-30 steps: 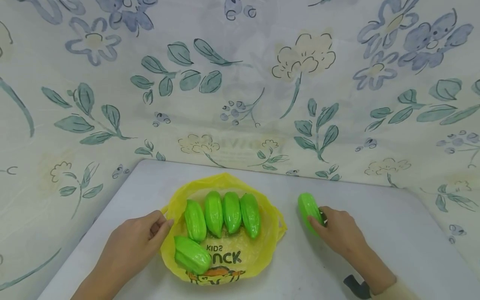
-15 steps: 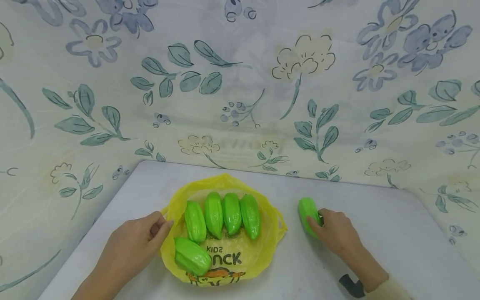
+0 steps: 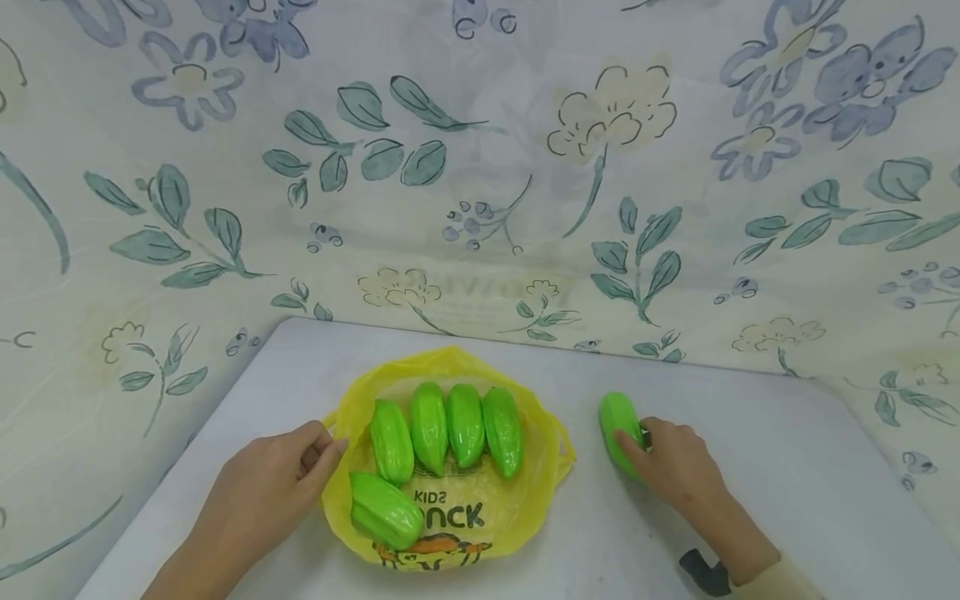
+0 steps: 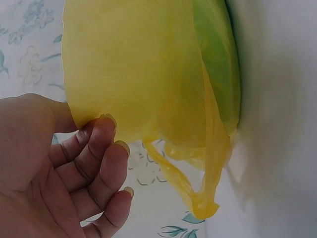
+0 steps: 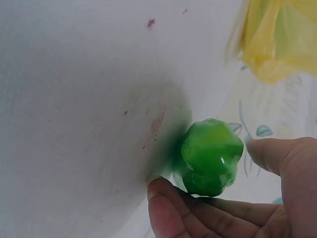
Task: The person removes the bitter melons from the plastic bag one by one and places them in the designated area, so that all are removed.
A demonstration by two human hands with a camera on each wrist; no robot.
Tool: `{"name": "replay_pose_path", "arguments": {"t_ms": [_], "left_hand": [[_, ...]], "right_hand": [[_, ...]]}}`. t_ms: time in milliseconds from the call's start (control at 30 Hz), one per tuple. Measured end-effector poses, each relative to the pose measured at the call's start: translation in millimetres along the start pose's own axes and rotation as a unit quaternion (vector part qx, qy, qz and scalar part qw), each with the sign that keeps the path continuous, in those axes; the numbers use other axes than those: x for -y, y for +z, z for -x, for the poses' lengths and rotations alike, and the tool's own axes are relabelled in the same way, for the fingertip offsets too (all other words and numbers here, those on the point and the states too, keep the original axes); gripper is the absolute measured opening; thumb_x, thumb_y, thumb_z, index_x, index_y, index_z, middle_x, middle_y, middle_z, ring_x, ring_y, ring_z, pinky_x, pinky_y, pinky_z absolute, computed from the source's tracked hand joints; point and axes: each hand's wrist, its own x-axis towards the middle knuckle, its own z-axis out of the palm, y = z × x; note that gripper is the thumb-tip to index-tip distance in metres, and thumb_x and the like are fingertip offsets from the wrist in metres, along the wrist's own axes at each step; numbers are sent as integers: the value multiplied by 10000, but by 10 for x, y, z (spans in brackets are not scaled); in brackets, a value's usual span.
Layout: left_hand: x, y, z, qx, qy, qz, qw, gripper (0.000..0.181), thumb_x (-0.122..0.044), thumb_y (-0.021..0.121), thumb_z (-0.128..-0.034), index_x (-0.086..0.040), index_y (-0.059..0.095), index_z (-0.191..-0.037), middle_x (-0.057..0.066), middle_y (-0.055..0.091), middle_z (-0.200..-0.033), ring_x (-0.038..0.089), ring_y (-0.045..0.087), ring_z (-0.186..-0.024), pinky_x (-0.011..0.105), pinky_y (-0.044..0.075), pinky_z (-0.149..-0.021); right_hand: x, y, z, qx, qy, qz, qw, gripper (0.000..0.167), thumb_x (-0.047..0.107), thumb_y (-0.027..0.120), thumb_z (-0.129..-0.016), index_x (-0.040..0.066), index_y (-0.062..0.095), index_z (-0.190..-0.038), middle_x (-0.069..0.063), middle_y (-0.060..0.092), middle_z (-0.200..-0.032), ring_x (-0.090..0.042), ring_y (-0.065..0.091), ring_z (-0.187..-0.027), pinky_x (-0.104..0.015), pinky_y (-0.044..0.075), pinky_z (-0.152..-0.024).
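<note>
My left hand [image 3: 266, 479] pinches the left rim of the yellow plastic bag [image 3: 525, 525] between thumb and fingertips; the left wrist view shows the thin yellow film [image 4: 133, 59] between them. Inside the bag lie several green ridged fruits [image 3: 429, 429], most side by side and one at the lower left [image 3: 386, 510]. Right of the bag, my right hand [image 3: 686, 471] holds another green fruit [image 3: 618, 417] on the table, thumb on one side and fingers on the other. In the right wrist view that fruit [image 5: 210, 156] is seen end-on between thumb and fingers.
The white table [image 3: 810, 467] has small dark marks near the right hand. Floral cloth [image 3: 495, 167] hangs behind and beside it. A yellow bag handle [image 3: 564, 450] sticks out on the bag's right side. A black band [image 3: 705, 573] is by the right wrist.
My right hand and its fruit have shifted slightly down and toward me since a second ago. The left hand and the bag stay in place.
</note>
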Motion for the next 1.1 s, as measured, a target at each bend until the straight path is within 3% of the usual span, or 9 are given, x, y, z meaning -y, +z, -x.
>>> {"name": "replay_pose_path", "arguments": {"t_ms": [133,400,600,700,867,1100], "left_hand": [[9,5,0,-24,33,-27,10000,248,-291,656,-1035,-171,579,-831,-70,474,-617,133,450,-597,290,369,-558],[12,11,14,-80,60,-20,9999,262,-298,656,-1037,-175,572,-821,-74,461,-607,128,442,-590,287,360,-554],[10,11,12,-103,84,18,9999,251,-287,662,-1030,-175,579,-821,-74,467,-604,127,445,-580,283,364,-545],[5,11,9,-101,88,51,9999,241,-290,655,-1033,-175,590,-831,-78,480,-612,127,449,-580,286,370,-543],[-6,14,11,-145,95,50,9998,235,-287,651,-1034,-179,592,-834,-83,486,-615,128,448,-576,289,371,-540],[6,28,28,-166,141,68,9997,262,-305,652,-1040,-180,573,-823,-73,466,-608,129,434,-574,292,351,-538]], "right_hand": [[-18,-18,7,33,80,-54,9999,611,466,632,-1022,-102,639,-1248,-74,648,-804,-192,577,-692,-338,502,-585],[-49,-18,10,79,146,-72,9998,624,464,629,-1028,-113,619,-1264,-95,666,-843,-197,589,-716,-344,523,-598],[-40,-68,37,-89,144,79,9998,692,486,615,-1030,-113,549,-1372,-264,696,-1134,-344,692,-936,-458,590,-728],[-9,-120,53,-396,-62,116,9991,662,460,617,-1034,-94,547,-1390,-288,662,-1256,-409,686,-1042,-518,584,-798],[109,-201,88,-974,-432,93,9943,583,416,642,-1028,-44,586,-1382,-254,668,-1276,-398,699,-1027,-525,587,-818],[482,-370,241,-1422,-1138,-132,9832,492,398,670,-1025,39,643,-1361,-152,689,-1297,-348,686,-1131,-531,577,-891]]}}
